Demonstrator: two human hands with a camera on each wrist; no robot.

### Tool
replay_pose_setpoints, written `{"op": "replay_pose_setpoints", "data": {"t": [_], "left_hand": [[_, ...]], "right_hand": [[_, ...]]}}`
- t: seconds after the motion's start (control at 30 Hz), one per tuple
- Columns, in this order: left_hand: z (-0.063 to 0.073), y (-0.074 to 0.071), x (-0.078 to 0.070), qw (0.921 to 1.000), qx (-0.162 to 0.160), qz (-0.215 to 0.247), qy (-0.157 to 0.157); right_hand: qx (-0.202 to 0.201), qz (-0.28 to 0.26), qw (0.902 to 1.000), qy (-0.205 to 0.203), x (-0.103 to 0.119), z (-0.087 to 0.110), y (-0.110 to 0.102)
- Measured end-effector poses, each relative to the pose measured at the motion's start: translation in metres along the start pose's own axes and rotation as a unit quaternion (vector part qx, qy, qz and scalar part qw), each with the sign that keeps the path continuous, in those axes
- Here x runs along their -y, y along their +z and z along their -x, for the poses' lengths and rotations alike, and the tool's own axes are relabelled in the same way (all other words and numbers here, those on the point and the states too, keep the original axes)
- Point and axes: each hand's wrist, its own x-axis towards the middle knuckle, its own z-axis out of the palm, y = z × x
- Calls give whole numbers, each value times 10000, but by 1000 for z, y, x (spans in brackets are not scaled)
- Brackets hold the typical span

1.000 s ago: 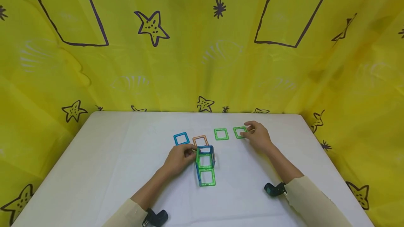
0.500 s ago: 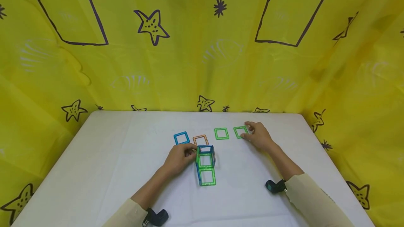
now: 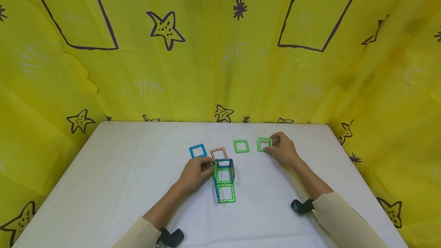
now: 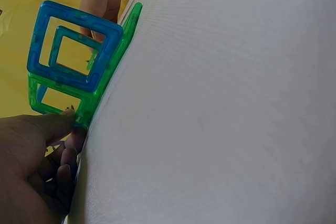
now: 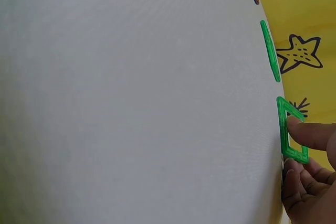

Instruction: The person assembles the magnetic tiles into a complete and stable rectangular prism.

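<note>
Now R hand [image 3: 283, 150] pinches green sq. tile [image 5: 283, 129]; L hand [image 3: 195, 174] pinches blue-green frame [image 3: 224, 183].

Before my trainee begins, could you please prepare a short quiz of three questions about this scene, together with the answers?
1. Multiple choice: what colour is the square frame tile pinched by the right hand?
a) orange
b) green
c) blue

2. True or false: in the head view, the orange tile lies to the right of the loose blue tile.

3. Short answer: what does the left hand hold?

Key:
1. b
2. True
3. The joined blue and green tile structure
</note>
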Motion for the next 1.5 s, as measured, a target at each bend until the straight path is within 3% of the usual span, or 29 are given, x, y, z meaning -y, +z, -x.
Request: {"op": "replay_pose_setpoints", "data": {"t": [0.3,0.53,1.0,1.13,1.5], "left_hand": [[0,0,-2,10000,5,-46,-58],[0,0,0,9999,-25,-109,-41],[0,1,-2,9999,-65,-52,-145],[0,1,-2,9999,-90,-33,-124],[1,1,-4,9998,-68,-90,-150]], "right_hand": [[-50,-648,9977,170,-1,9,-7],[35,-838,9958,362,-1,16,-8],[91,-1793,9836,147,11,39,-4],[102,-1809,9834,49,16,45,-3],[23,-1243,9912,-448,16,70,0]]}}
